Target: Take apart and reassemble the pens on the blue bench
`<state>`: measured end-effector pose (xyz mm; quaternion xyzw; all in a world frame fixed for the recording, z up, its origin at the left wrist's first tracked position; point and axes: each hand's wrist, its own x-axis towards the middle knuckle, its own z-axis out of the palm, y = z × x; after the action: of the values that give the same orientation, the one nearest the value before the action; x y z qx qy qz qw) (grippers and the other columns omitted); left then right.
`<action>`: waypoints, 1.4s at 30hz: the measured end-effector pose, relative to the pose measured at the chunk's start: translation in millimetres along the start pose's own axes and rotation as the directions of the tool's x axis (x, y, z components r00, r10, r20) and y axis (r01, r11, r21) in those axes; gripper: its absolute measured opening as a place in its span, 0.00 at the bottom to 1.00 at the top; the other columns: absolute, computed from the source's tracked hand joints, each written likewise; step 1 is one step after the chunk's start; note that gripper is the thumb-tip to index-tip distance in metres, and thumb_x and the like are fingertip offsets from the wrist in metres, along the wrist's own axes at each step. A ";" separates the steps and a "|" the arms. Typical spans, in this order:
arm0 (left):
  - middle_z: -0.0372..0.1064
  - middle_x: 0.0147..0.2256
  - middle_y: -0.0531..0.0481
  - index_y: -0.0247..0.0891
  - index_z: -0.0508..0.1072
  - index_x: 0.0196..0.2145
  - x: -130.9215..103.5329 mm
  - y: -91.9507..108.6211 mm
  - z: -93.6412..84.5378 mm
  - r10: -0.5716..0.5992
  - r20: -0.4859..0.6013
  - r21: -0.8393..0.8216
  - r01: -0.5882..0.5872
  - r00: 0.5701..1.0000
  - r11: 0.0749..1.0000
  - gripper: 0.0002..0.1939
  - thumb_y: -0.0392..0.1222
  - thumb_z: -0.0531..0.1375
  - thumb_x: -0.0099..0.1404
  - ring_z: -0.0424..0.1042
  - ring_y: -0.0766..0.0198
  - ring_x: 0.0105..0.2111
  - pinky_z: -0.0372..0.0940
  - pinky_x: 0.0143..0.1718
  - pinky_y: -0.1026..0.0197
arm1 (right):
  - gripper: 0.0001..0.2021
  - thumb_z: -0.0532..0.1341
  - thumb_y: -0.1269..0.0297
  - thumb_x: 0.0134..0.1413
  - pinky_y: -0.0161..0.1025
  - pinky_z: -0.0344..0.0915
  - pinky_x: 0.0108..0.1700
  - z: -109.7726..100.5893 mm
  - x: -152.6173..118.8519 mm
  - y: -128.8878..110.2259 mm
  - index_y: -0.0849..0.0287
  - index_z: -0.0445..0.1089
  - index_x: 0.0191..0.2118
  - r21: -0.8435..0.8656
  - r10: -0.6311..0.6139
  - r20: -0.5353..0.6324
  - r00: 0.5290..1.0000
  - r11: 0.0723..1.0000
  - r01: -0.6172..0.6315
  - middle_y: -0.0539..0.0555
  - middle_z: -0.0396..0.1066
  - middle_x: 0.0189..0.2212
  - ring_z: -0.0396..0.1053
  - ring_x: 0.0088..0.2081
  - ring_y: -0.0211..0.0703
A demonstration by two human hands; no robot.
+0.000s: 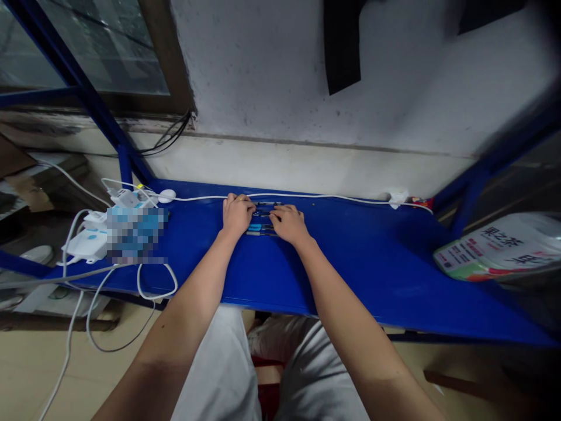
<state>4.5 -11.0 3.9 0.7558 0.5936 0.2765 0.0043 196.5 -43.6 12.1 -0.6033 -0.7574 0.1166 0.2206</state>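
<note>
Several thin dark pens [266,228] lie side by side on the blue table [359,257], pointing left to right, some with light blue parts at their left ends. My left hand [237,215] rests at the left ends of the upper pens, its fingers bent and close together. At their right ends is my right hand [289,223], with its fingertips on or beside a pen near the top of the group. The fingers partly cover the pens, and whether either hand grips one is too small to tell.
White power strips [90,237] and looped cables crowd the table's left end. A white cable [307,195] runs along the back edge by the wall. A large labelled bottle [499,245] stands at the right, with crumpled white tissue [398,199] at the back right.
</note>
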 end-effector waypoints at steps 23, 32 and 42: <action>0.77 0.48 0.42 0.45 0.85 0.38 -1.2 4.8 0.4 -0.019 0.018 0.053 0.018 1.000 0.998 0.15 0.38 0.57 0.72 0.63 0.43 0.52 0.58 0.52 0.42 | 0.18 0.54 0.58 0.71 0.60 0.57 0.65 -2.0 -1.3 -0.7 0.52 0.77 0.57 -0.036 0.023 0.019 1.000 0.999 -0.022 0.54 0.70 0.65 0.60 0.66 0.56; 0.77 0.48 0.42 0.44 0.85 0.38 -1.6 5.3 -0.6 -0.019 0.016 0.041 0.018 1.000 0.999 0.14 0.38 0.57 0.72 0.64 0.43 0.52 0.59 0.53 0.41 | 0.19 0.54 0.58 0.71 0.63 0.56 0.66 -0.3 -0.3 0.6 0.51 0.78 0.57 -0.039 0.023 0.036 0.999 0.999 -0.022 0.54 0.68 0.66 0.59 0.66 0.58; 0.78 0.48 0.43 0.44 0.85 0.38 -1.1 5.1 0.5 -0.018 0.012 0.028 0.018 1.000 0.999 0.14 0.37 0.57 0.72 0.64 0.44 0.51 0.58 0.52 0.42 | 0.18 0.54 0.58 0.72 0.63 0.57 0.65 -0.3 0.2 0.8 0.49 0.78 0.57 -0.057 0.018 0.043 0.999 0.998 -0.016 0.53 0.68 0.67 0.60 0.67 0.59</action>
<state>9.0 -13.3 4.7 0.7521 0.6041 0.2636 0.0001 197.3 -43.2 12.1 -0.6130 -0.7600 0.1103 0.1858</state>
